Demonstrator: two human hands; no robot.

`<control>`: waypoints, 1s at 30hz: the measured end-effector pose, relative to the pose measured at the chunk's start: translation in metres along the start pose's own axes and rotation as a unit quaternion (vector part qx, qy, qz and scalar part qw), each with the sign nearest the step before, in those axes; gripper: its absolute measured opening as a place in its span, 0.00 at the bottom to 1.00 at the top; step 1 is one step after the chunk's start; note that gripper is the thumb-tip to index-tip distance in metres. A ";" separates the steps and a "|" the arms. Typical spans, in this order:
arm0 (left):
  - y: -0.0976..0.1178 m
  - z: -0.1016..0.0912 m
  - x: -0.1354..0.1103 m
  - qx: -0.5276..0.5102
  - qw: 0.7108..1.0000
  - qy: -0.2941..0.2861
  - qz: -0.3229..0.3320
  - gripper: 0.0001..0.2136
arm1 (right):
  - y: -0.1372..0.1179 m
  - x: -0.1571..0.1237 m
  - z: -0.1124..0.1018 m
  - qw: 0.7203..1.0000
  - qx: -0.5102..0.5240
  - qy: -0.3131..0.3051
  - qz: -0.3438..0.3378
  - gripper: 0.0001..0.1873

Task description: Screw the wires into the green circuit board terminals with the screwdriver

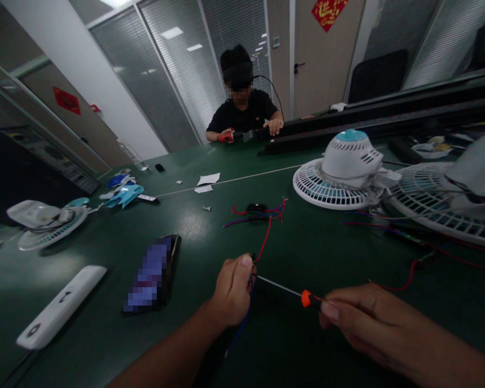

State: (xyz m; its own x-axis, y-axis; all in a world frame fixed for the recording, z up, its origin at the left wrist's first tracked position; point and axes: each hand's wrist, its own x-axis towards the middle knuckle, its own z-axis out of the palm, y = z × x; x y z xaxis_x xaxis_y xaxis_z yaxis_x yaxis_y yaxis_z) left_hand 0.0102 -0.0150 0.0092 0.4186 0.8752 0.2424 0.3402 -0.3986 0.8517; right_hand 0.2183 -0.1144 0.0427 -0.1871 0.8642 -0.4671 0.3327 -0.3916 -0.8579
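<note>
The dark green tabletop (pixel 307 253) runs wide beyond the fingers, with a bare stretch ahead of both hands. The white round plastic fan grille with motor housing (pixel 339 172) sits well past the right fingertips. A black phone (pixel 167 269) lies near the left fingers, to their left. The left hand (pixel 232 288), curled, pinches thin red and blue wires (pixel 264 243). The right hand (pixel 367 318), fingers closed, grips a slim orange-collared metal screwdriver (pixel 306 298), its tip just beside the left fingers.

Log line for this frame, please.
left hand: pinching wires | right hand: holding screwdriver, tip at left fingertips | nearby: phone on table
</note>
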 end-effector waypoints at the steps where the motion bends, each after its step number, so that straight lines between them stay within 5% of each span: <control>1: -0.001 0.000 0.000 0.003 1.000 0.001 0.000 0.23 | 0.000 0.000 0.000 1.000 -0.008 -0.005 -0.005 0.19; 30: -0.001 0.000 0.000 0.008 1.000 -0.004 -0.007 0.25 | 0.001 0.002 -0.001 0.999 -0.020 -0.030 -0.012 0.22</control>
State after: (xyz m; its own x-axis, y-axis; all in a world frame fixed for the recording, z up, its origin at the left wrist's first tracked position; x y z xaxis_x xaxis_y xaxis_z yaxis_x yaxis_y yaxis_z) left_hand 0.0102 -0.0149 0.0085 0.4208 0.8786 0.2259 0.3599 -0.3903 0.8474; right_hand 0.2189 -0.1125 0.0410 -0.2498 0.8527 -0.4588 0.3629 -0.3568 -0.8608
